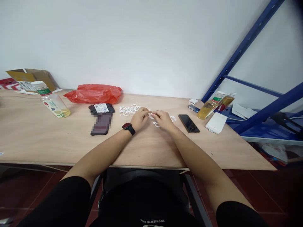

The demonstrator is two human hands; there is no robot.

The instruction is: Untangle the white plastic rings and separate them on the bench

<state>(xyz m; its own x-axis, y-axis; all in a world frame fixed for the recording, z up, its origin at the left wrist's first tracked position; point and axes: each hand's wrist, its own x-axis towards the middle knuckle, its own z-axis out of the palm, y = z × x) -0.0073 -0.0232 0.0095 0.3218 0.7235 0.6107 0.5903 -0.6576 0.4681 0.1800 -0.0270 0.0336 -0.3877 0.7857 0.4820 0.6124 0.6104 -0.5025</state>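
My left hand (140, 119), with a black watch on its wrist, is closed in a pinch on a small white ring piece (151, 116). Close beside it, my right hand (163, 119) pinches the same white piece from the other side. Fingertips of both hands nearly meet and cover part of it. A loose pile of white rings (129, 110) lies just left of my left hand. More white rings (173, 119) lie beside and under my right hand, partly hidden by it.
On the wooden table (146, 148), a red plastic bag (94, 94), a black package (101, 108) and a bottle (55, 105) stand to the left. A phone (188, 123), a white box (216, 122) and another bottle (208, 108) are right, near a blue metal frame (241, 47).
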